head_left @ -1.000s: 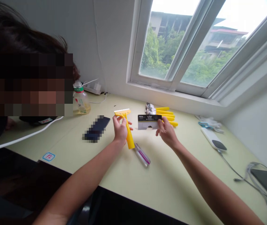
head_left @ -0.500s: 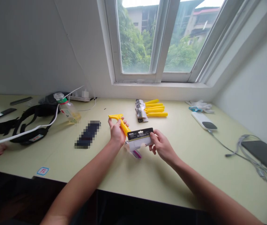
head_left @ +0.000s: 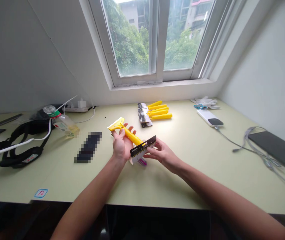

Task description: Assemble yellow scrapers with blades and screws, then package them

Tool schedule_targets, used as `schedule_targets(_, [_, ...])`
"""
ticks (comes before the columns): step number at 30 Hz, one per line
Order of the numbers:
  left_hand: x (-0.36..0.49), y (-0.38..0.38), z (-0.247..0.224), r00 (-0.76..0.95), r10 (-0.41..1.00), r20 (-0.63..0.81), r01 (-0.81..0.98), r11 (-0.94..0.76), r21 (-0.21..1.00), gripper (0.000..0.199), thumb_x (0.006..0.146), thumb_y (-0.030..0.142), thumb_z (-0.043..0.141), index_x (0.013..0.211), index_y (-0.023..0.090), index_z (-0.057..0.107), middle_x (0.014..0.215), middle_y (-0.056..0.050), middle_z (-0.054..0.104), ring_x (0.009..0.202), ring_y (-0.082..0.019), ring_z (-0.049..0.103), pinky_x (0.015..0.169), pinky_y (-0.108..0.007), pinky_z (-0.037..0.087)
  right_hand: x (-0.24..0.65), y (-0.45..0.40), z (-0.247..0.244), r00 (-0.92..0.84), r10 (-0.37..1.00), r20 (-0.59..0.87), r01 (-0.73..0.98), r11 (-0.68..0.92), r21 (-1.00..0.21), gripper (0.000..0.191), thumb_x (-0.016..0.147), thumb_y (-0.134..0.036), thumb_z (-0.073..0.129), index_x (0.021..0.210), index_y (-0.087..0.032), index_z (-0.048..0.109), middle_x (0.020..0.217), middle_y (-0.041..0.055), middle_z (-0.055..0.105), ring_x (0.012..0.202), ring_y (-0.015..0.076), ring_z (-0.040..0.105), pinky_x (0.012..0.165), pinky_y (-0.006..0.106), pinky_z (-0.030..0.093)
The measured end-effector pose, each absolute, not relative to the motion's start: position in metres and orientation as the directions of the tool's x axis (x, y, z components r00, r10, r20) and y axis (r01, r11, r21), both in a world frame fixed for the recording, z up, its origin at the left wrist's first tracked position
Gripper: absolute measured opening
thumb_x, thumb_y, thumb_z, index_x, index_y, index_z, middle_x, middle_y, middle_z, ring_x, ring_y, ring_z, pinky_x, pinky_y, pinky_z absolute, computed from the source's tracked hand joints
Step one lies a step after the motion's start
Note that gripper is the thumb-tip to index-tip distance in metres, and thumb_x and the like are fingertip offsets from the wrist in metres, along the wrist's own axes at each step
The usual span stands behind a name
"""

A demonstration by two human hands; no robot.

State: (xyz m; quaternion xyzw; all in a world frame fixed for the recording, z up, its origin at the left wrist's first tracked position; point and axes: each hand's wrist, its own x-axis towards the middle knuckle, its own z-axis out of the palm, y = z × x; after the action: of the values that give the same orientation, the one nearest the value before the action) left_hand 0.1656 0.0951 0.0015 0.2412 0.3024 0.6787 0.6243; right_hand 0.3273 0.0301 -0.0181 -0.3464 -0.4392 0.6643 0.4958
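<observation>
two hands over the worktop (head_left: 182, 186). left grip (head_left: 120, 145) closed round one yellow scraper (head_left: 129, 134), held tilted, blade end up and to the left. right grip (head_left: 163, 155) pinched one black-and-white card packet (head_left: 142, 150) between fingers and thumb, the packet overlapping the scraper's handle end. four yellow handles (head_left: 158, 111) lay beyond, well apart.

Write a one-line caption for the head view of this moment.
At a pale green desk under a window, the left hand grips a yellow scraper while the right hand holds a card package.
</observation>
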Motion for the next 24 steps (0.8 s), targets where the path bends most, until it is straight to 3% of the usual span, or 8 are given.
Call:
schedule_targets(5, [0.163,0.094,0.002,0.011,1.000,0.018,-0.696,-0.005,0.718,0.027,0.089,0.015,0.057,0.109,0.032,0.053,0.126,-0.001,0.059,0.111,-0.018,0.065,0.099,-0.043,0.053,0.326,0.029,-0.020,-0.218,0.976,0.017,-0.317,-0.054,-0.947,0.039,0.079,-0.041,0.078,0.107,-0.022,0.060,0.113,0.0059,0.066,0.103,0.0238,0.068,0.091,0.045,0.058])
schedule_targets(11, [0.158,0.096,0.004,0.084,0.991,0.108,-0.625,-0.032,0.780,0.016,0.088,0.023,0.061,0.104,0.026,0.063,0.131,-0.004,0.058,0.104,-0.021,0.068,0.096,-0.046,0.056,0.333,0.029,-0.015,-0.192,0.981,0.033,-0.231,-0.012,-0.973,0.036,0.079,-0.042,0.077,0.105,-0.022,0.061,0.103,0.0048,0.069,0.093,0.0218,0.068,0.083,0.041,0.059])
schedule_targets(19, [0.147,0.099,0.008,0.182,0.969,0.167,-0.535,-0.045,0.843,0.016,0.085,0.029,0.069,0.099,0.022,0.064,0.123,-0.008,0.062,0.111,-0.027,0.067,0.092,-0.045,0.058,0.333,0.031,-0.019,-0.226,0.974,0.030,-0.221,-0.022,-0.975,0.037,0.078,-0.044,0.077,0.103,-0.019,0.064,0.100,0.0063,0.071,0.090,0.0222,0.068,0.080,0.039,0.057])
schedule_targets(24, [0.152,0.095,0.006,0.325,0.933,0.157,-0.494,0.026,0.869,0.018,0.085,0.031,0.070,0.099,0.021,0.064,0.123,-0.010,0.065,0.124,-0.030,0.061,0.096,-0.042,0.056,0.330,0.029,-0.021,-0.185,0.981,0.063,-0.226,0.020,-0.974,0.033,0.078,-0.046,0.078,0.091,-0.021,0.061,0.084,0.0006,0.067,0.077,0.0182,0.064,0.070,0.032,0.053])
